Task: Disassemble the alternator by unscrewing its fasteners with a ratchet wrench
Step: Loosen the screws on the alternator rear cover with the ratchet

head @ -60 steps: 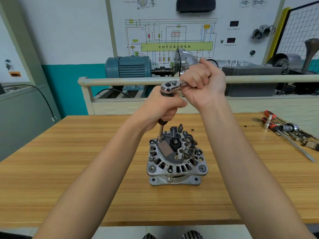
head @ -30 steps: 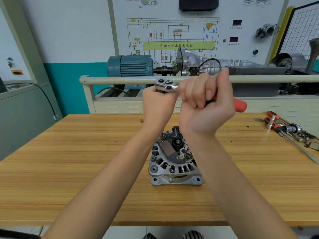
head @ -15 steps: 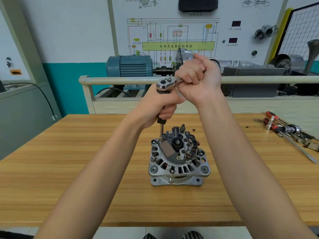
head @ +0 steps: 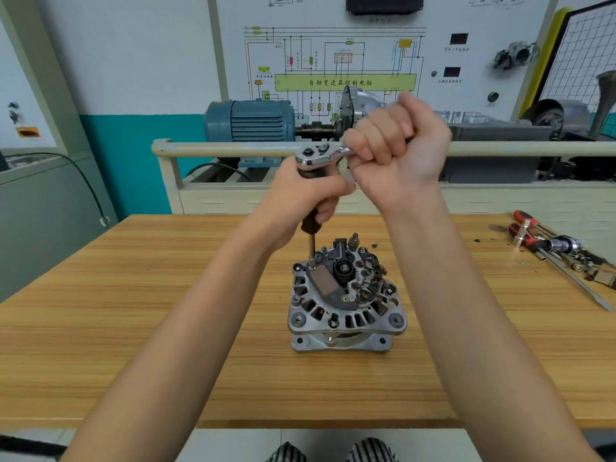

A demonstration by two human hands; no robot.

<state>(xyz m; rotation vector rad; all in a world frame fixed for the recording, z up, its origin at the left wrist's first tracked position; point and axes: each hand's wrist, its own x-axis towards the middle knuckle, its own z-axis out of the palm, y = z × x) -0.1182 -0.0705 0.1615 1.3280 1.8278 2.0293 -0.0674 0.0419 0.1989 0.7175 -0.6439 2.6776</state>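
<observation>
Head view: silver cast-aluminium alternator (head: 346, 315) stands on the wood-grain tabletop (head: 133, 311), roughly centre, rear end up, with the black regulator and rectifier parts exposed on top. Chrome ratchet wrench (head: 321, 154) is held above it, head level with the cream rail (head: 226, 149) behind. A dark extension bar with a thin steel shaft (head: 311, 248) drops straight down from the head; its socket tip sits on a fastener at the top-left edge of the alternator's rear face.

Left hand (head: 300, 201) is wrapped closed around the extension just under the ratchet head, thumb across the front. Right hand (head: 396, 151) is a tight fist around the ratchet handle, which runs off to the right; the handle is hidden inside the fist.

Far right of the tabletop: loose pile of red-handled tools and sockets (head: 553, 248), well apart from the alternator. Behind the rail: blue-grey electric motor (head: 250, 120) and a white wiring-diagram board (head: 336, 61).
</observation>
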